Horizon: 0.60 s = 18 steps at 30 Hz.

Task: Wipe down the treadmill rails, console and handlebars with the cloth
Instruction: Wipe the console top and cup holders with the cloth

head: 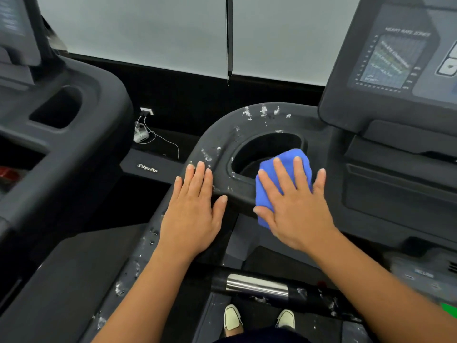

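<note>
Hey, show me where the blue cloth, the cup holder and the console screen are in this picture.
blue cloth (288,154): head view, the top fold near its upper edge.
cup holder (267,144): head view, the dark inner wall at the back.
console screen (390,60): head view, the middle of the heart rate chart.

The person has bare forearms, pale cream slip-on shoes and a dark garment.

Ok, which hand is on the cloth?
The right hand, pressing the blue cloth at the cup holder; the left hand lies bare on the rail.
</note>
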### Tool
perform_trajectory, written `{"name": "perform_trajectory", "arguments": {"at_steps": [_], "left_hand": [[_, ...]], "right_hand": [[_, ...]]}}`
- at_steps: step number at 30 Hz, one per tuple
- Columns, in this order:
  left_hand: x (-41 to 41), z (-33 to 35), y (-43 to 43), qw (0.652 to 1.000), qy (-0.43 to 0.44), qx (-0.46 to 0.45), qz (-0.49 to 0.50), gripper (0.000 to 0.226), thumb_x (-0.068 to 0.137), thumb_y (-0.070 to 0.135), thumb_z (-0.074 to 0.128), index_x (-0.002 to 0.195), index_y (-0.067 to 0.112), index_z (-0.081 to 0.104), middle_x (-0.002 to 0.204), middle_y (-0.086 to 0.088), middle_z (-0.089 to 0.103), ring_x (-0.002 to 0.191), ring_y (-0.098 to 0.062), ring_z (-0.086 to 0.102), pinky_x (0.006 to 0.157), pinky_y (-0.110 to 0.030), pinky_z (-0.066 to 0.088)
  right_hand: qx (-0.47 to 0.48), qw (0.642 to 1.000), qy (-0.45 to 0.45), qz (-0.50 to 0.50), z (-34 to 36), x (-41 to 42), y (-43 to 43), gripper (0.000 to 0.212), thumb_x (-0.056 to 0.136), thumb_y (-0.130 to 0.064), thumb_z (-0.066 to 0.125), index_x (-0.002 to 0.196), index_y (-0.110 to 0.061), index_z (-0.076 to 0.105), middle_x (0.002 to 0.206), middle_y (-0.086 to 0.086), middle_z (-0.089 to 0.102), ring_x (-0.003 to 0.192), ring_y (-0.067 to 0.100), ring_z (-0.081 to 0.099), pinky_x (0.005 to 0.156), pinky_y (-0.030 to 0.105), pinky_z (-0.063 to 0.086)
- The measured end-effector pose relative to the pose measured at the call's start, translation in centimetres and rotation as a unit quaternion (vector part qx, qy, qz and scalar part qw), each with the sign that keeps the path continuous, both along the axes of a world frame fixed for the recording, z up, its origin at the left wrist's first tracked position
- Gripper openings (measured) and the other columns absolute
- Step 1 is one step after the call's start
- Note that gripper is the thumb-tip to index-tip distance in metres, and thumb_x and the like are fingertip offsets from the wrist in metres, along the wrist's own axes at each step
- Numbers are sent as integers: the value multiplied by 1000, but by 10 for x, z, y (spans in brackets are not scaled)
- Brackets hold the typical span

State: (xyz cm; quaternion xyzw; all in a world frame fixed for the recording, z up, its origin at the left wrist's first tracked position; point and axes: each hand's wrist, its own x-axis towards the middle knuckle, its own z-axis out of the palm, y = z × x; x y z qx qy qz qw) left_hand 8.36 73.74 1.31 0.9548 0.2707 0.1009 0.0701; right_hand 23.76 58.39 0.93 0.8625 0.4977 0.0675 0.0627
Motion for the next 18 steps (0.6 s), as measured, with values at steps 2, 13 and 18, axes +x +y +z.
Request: {"name": "perform_trajectory", "arguments": {"at_steps": [2,13,18], "left_hand": [[0,0,0,1000,7,4,-2,71,95,51,19,149,6,23,158,-10,14,146,-24,3,117,-40,4],[0,-1,1,1000,0,-5,-1,67,96,49,19,148,7,24,158,-8,14,146,-22,1,117,-40,4],[0,-2,2,1000,-12,-14,0,65,96,47,21,148,7,25,157,-7,17,146,-20,5,116,-38,5]], "right_hand": [[20,999,16,-38,-1,-15,21,75,91,-57,16,145,-7,33,150,22,32,138,47,24,105,68,18],[8,1000,-20,2,1,-2,-19,70,89,-56,24,144,-14,35,152,20,30,135,54,23,107,67,9],[60,998,19,21,-8,-27,31,58,90,-36,44,131,4,50,134,27,50,125,48,44,106,58,33]]}}
